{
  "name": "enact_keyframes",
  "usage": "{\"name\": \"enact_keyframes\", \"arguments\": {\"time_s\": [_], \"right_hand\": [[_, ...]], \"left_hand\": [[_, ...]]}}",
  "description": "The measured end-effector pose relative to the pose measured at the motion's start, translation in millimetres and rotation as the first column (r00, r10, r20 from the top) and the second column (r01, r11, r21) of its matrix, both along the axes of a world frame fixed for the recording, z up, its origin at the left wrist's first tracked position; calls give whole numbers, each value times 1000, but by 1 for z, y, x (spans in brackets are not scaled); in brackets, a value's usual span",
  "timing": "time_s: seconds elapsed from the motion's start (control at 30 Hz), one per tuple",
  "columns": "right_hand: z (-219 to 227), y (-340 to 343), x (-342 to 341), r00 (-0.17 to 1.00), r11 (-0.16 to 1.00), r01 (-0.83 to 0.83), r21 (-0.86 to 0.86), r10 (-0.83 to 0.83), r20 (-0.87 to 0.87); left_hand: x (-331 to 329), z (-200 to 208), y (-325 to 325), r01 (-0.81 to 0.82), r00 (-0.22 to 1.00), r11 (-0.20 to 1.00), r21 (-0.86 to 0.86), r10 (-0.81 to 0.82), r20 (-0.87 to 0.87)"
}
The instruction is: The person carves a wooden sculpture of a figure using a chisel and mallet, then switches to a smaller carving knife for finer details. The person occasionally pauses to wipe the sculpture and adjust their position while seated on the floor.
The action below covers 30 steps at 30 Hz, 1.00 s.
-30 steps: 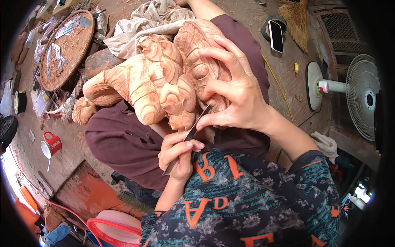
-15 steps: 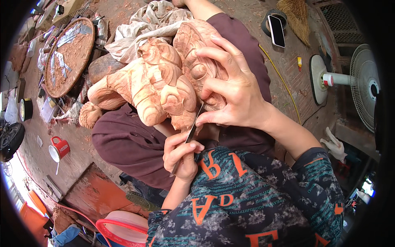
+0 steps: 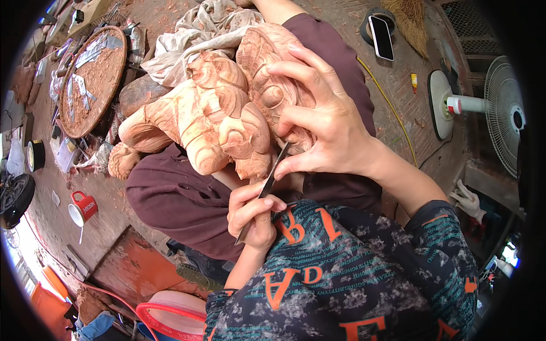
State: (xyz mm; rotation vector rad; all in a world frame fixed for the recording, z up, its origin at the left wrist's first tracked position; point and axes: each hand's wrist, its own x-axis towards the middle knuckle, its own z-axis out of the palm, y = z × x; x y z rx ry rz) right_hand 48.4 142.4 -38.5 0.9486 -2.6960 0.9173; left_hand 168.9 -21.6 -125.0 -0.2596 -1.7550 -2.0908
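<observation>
A reddish-brown wood carving (image 3: 196,113), with rounded bodies and fine cut grooves, rests across my lap. My right hand (image 3: 335,128) grips its right side, fingers spread over the carved surface and thumb low by the blade. In my left hand (image 3: 250,219), below the carving, is a thin dark carving chisel (image 3: 275,169). The fingers wrap round its shaft, and its back end sticks out beneath them. The chisel's tip meets a recess at the carving's lower right, close to my right thumb and index finger. A crumpled pale cloth (image 3: 193,42) lies against the carving's far side.
At the left, a round tray (image 3: 74,126) carries wood chips and flat metal tools. A red mug (image 3: 85,206) stands nearer. On the right are a phone (image 3: 381,38), a small yellow bottle (image 3: 414,83), a yellow cord (image 3: 392,108) and a fan (image 3: 503,113).
The chisel tip has shifted slightly right in the recess, and my left hand has moved slightly with it. My right hand keeps its hold on the carving. The view has moved slightly.
</observation>
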Motion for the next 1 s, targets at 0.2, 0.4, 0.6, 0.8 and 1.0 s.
{"name": "enact_keyframes", "arguments": {"time_s": [0.2, 0.4, 0.6, 0.8, 1.0], "right_hand": [[0, 8, -6, 995, 996, -87, -25, 89, 50], [-4, -1, 0, 1000, 1000, -2, 8, 2, -4], [0, 4, -1, 998, 996, -34, -81, 38, 41], [-3, 2, -1, 999, 991, -2, -134, 9, 47], [-8, -9, 6, 992, 987, 126, -101, -127, -3]], "left_hand": [[-5, 5, 2, 25, 999, 999, 28, -25, -26], [-2, 1, -5, 13, 998, 992, 123, -20, 54], [-13, 35, -18, 96, 984, 989, 113, -112, 140], [-53, 69, -36, 243, 932, 970, -6, -232, 278], [-63, 81, -47, 261, 942, 931, -254, -188, 278]]}}
